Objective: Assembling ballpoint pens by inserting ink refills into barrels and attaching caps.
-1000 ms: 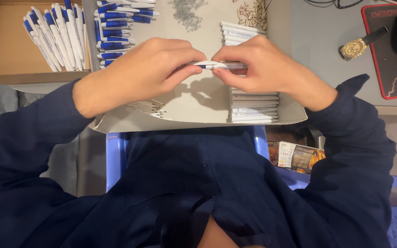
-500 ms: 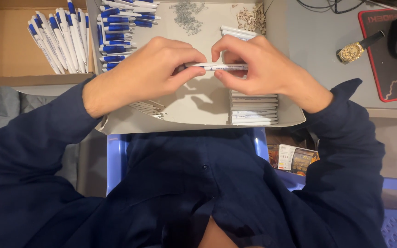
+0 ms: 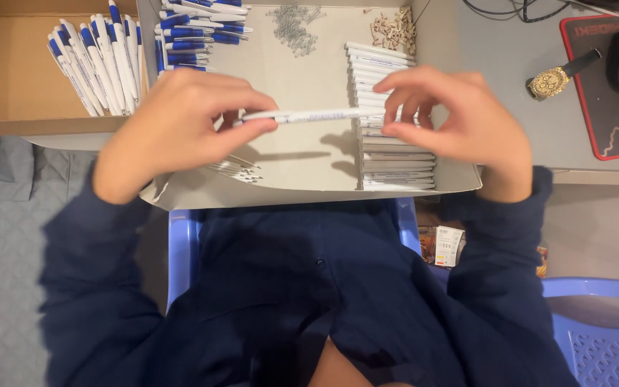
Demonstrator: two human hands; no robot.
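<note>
A white pen barrel (image 3: 309, 115) lies level over the middle of the shallow cardboard tray (image 3: 302, 175), spanning between the hands. The left hand (image 3: 180, 129) pinches its left end with thumb and fingers; the right hand (image 3: 460, 118) pinches its right end, above the stack of white barrels (image 3: 395, 161) along the tray's right edge.

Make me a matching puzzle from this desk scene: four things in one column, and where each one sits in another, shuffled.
Things:
1. white pen barrel
2. finished blue-and-white pens
3. gold wristwatch
4. pile of small metal springs

Places:
A. on the grey desk beside the mouse pad
B. held between the left hand and right hand
C. at the far end of the grey tray
D. in the brown cardboard box

Pairs: 1-B, 2-D, 3-A, 4-C
</note>
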